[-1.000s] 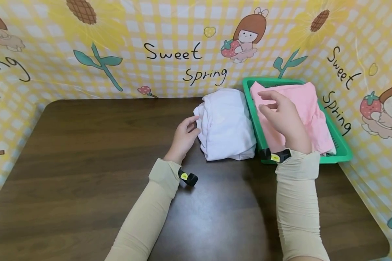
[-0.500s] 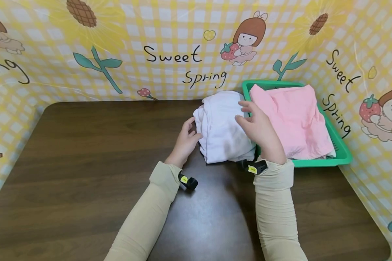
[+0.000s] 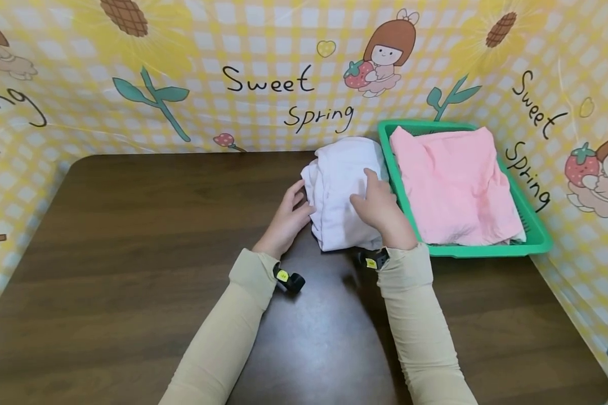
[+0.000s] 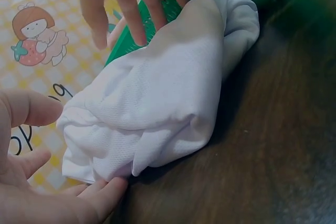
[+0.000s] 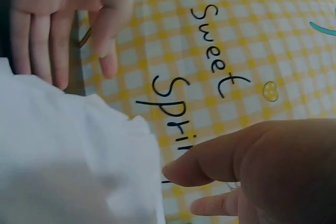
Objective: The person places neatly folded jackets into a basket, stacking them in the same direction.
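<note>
A folded white cloth (image 3: 342,185), perhaps a garment, lies on the dark wooden table beside a green basket (image 3: 486,251). My left hand (image 3: 286,219) is at its left edge, fingers loosely bent. In the left wrist view, the left fingertips (image 4: 113,187) touch the lower edge of the white cloth (image 4: 157,93), the thumb apart from it. My right hand (image 3: 382,211) is over the cloth's right side, next to the basket wall. Its fingers point downward in the left wrist view, holding nothing; whether they touch the cloth I cannot tell.
A folded pink cloth (image 3: 456,191) lies in the basket, with a bit of white cloth under its right edge. Yellow checked sheeting (image 3: 263,39) with printed pictures stands behind the table (image 3: 132,253) and along both sides.
My right hand has moved left, from above the pink cloth in the basket to the right side of the white cloth. My left hand has barely moved.
</note>
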The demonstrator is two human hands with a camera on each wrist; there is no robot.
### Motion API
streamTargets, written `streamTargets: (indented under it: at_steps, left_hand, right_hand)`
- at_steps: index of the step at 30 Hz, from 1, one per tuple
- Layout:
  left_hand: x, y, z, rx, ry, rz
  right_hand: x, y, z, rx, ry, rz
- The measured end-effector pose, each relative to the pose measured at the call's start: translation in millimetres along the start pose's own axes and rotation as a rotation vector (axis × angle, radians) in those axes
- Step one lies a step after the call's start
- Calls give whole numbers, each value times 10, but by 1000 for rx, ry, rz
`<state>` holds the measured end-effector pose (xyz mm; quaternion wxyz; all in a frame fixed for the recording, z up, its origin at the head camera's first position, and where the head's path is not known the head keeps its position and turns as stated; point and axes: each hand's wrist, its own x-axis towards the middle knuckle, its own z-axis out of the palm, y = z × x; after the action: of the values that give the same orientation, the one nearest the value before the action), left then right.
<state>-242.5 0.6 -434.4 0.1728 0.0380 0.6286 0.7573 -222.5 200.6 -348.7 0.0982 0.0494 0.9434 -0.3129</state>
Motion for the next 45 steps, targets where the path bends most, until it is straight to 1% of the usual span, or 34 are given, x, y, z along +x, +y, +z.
streamTargets:
  at_steps: [2, 5, 10, 14, 17, 20, 22, 25, 28, 30, 32, 35, 37, 42, 45]
  left_hand:
    - [3, 2, 8, -13, -3, -7]
    - [8, 1, 11, -29, -5, -20]
    - [18, 5, -4, -48, -17, -49]
    - [25, 13, -35, -72, -30, -78]
    - [18, 42, -94, -94, -40, -109]
    - [-6, 97, -163, -109, -63, -150]
    - [-19, 133, -205, -85, -77, -173]
    - [-41, 183, -254, -7, -77, -188]
    - [-59, 231, -297, 93, -55, -182]
    - [-68, 258, -319, 129, -41, -184]
    - [-76, 277, -344, 127, -32, -199]
    - [-85, 285, -376, 94, -28, -229]
    - [-89, 288, -395, 74, -34, -236]
    - [-96, 298, -435, 68, -54, -228]
    - [-96, 302, -461, 68, -69, -235]
  right_hand:
    - [28, 25, 12, 1, 6, 36]
    - [79, 75, 33, 7, 6, 61]
    - [153, 177, 98, 1, 7, 52]
    - [190, 217, 159, -18, 5, 65]
    - [210, 220, 194, -17, -3, 67]
    - [220, 211, 211, -12, -9, 49]
    - [225, 211, 216, -14, -9, 28]
    - [231, 215, 223, -1, -17, -4]
    - [238, 212, 228, 46, -36, -48]
    - [246, 210, 231, 86, -44, -67]
    - [257, 211, 240, 127, -49, -81]
    - [271, 222, 261, 188, -50, -74]
    - [281, 227, 277, 233, -55, -65]
    - [310, 227, 323, 370, -74, 2]
    - [331, 227, 344, 423, -87, 28]
